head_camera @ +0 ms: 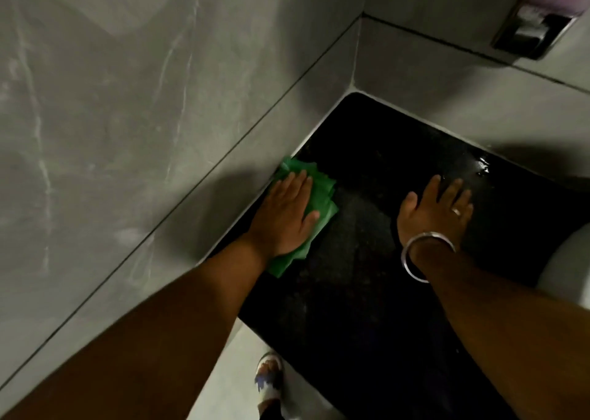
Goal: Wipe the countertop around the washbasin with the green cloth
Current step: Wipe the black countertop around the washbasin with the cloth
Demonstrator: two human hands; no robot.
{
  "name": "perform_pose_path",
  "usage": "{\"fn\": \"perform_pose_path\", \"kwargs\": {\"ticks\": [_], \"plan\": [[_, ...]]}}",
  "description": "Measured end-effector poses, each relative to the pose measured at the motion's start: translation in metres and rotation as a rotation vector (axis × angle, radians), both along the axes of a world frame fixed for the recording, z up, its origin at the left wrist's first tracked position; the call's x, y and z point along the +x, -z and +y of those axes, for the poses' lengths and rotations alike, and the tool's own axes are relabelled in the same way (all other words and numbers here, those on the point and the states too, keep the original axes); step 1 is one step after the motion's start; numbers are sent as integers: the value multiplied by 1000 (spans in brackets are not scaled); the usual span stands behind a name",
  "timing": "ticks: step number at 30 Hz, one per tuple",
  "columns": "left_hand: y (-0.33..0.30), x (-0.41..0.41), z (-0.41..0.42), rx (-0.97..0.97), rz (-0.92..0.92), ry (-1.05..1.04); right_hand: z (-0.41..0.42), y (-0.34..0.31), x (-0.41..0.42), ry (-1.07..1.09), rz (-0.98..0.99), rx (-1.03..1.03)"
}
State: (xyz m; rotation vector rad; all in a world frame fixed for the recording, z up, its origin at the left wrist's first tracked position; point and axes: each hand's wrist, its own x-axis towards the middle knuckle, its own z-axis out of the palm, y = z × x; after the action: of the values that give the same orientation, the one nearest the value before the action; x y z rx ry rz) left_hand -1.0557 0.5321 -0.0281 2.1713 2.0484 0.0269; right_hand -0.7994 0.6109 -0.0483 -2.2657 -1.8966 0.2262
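A black speckled countertop (367, 260) runs into the corner of two grey walls. A folded green cloth (321, 196) lies on it, right against the left wall. My left hand (284, 215) presses flat on the cloth with fingers together, covering most of it. My right hand (437, 209) rests flat on the bare counter to the right, fingers spread, with a ring and a silver bangle on the wrist. A curved white edge of the washbasin (568, 269) shows at the far right.
Grey marble-look walls (127, 116) close the counter at left and back. A small wet patch (482, 165) glistens near the back wall. A dark metal fixture (530, 33) hangs on the back wall. My sandalled foot (269, 378) stands on the floor below the counter's front edge.
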Motion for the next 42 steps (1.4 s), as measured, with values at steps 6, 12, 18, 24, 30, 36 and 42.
{"fn": "perform_pose_path", "kwargs": {"ticks": [6, 12, 18, 24, 30, 36, 42], "plan": [[-1, 24, 10, 24, -86, -252, 2, -1, 5, 1, -26, -18], [-1, 31, -101, -59, -106, -649, 0, -6, 2, -10, -52, -76], [3, 41, 1, -27, -79, -277, 2, -1, 4, -3, -85, -95], [0, -19, -54, 0, -65, -60, -3, 2, 3, -4, -62, -54], [-2, -89, -168, -123, 182, 190, 1, 3, 5, -3, -42, -64], [17, 78, -184, 118, 34, 247, 1, 4, 4, -14, -22, -35], [3, 124, -195, -46, -127, 593, 5, 11, 6, -17, -20, -13]]}}
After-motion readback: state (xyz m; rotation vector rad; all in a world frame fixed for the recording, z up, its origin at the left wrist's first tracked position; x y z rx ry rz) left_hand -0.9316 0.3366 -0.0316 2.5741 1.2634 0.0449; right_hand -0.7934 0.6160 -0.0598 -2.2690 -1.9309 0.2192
